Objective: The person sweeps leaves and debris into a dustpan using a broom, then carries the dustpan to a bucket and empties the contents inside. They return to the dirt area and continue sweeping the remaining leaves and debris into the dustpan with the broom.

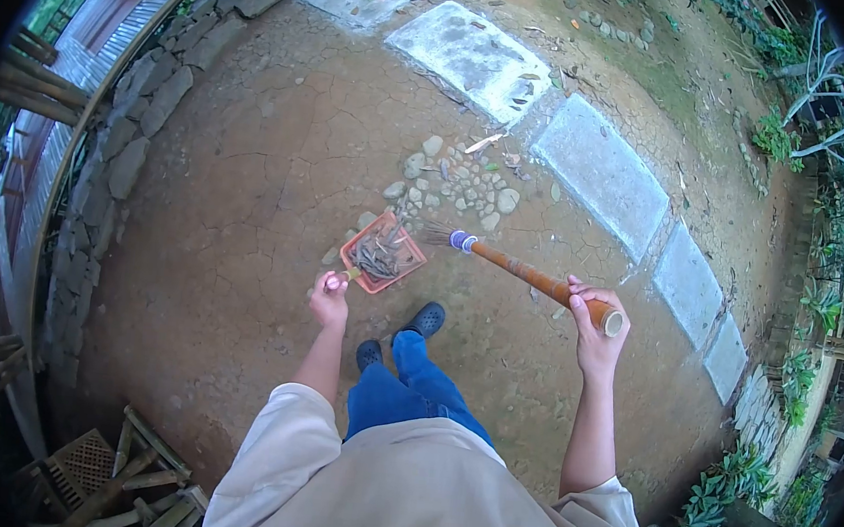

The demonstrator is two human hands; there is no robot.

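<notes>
My left hand (330,297) grips the short handle of an orange-red dustpan (376,285), which is low over the dirt in front of my feet. Dry brown leaves (376,257) are heaped inside the pan. In my right hand (597,324), fingers wrapped around the thick bamboo handle, is a broom (517,267). Its handle slants away to the left, and the bristles (439,233), bound with purple and white, end just right of the dustpan. Several rounded stones (464,182) are set in the ground beyond the pan.
Large concrete slabs (600,174) curve along the far and right side. A low stone border (138,128) runs down the left beside a wooden walkway (66,82). Bamboo pieces (153,471) lie at the lower left. Green plants (722,501) grow at the lower right. My dark clogs (422,321) stand on cracked dirt.
</notes>
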